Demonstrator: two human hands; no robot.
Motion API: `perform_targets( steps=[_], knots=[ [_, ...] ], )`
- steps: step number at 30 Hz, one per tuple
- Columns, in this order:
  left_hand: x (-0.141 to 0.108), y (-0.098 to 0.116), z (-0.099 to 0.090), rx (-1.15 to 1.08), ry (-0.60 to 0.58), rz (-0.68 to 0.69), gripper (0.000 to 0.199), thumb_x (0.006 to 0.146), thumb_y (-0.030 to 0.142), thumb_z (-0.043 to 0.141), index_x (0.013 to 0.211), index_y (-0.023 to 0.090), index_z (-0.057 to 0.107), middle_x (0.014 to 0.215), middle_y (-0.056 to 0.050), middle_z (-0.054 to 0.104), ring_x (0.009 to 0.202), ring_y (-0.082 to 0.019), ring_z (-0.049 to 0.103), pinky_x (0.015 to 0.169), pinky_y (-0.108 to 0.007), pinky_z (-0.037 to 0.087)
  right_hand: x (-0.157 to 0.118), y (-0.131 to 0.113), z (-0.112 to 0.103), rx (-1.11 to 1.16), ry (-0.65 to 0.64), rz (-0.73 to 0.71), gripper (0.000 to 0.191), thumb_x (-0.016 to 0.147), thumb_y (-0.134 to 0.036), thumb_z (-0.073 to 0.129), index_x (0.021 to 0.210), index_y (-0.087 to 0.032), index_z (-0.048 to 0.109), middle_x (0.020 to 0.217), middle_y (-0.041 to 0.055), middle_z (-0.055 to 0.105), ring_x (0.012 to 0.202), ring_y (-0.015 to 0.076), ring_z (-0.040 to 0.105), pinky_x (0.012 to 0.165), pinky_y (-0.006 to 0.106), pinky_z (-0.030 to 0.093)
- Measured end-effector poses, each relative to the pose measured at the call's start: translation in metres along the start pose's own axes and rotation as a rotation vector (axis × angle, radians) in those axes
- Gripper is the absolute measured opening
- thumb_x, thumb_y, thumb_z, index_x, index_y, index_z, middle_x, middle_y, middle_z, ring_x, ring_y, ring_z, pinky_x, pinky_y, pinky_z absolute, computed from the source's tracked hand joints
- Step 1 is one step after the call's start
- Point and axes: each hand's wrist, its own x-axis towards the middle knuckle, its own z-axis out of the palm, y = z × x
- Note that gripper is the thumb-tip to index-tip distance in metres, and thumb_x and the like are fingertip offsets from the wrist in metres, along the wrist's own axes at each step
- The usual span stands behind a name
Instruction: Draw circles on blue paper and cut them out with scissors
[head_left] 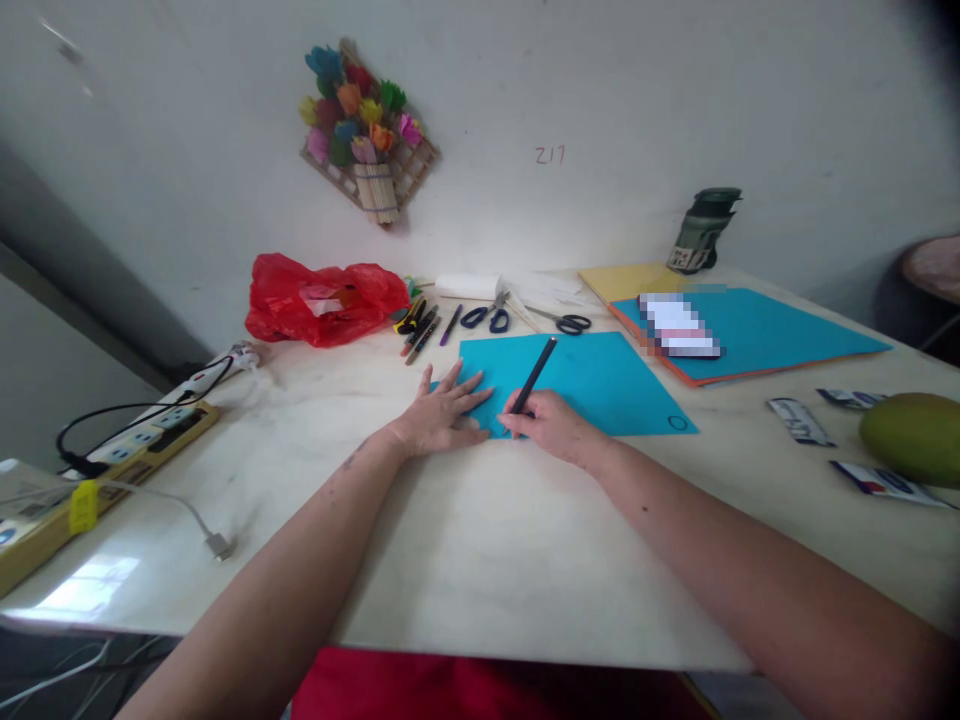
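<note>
A sheet of blue paper (592, 385) lies flat on the table in front of me. My left hand (442, 412) rests on its left edge with the fingers spread. In my right hand (551, 422) is a black pen (535, 375), gripped in a writing hold, its tip down near the sheet's lower left edge. The fingers hide the tip's exact contact point. A small drawn circle (678, 423) shows in the sheet's lower right corner.
Behind the paper lie scissors (487, 316), a second pair (571, 324), several pens (424, 338) and a red plastic bag (322, 300). Right: a phone (679, 326) on coloured sheets (787, 325), a bottle (703, 230), a green mango-like fruit (911, 438). Left: power strips (150, 440).
</note>
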Motion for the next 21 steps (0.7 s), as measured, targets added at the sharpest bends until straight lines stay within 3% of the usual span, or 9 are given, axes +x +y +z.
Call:
perform_targets(
  steps=[21],
  knots=[
    [-0.0003, 0.0003, -0.0009, -0.004, -0.017, 0.004, 0.069, 0.075, 0.067, 0.027, 0.134, 0.033, 0.019, 0.142, 0.002, 0.008, 0.128, -0.028, -0.009, 0.093, -0.057, -0.014, -0.0004, 0.0005, 0.0006, -0.026, 0.004, -0.005, 0.014, 0.073, -0.029, 0.051, 0.064, -0.017, 0.053, 0.058, -0.0002, 0.057, 0.056, 0.0107, 0.052, 0.056, 0.022, 0.040]
  ],
)
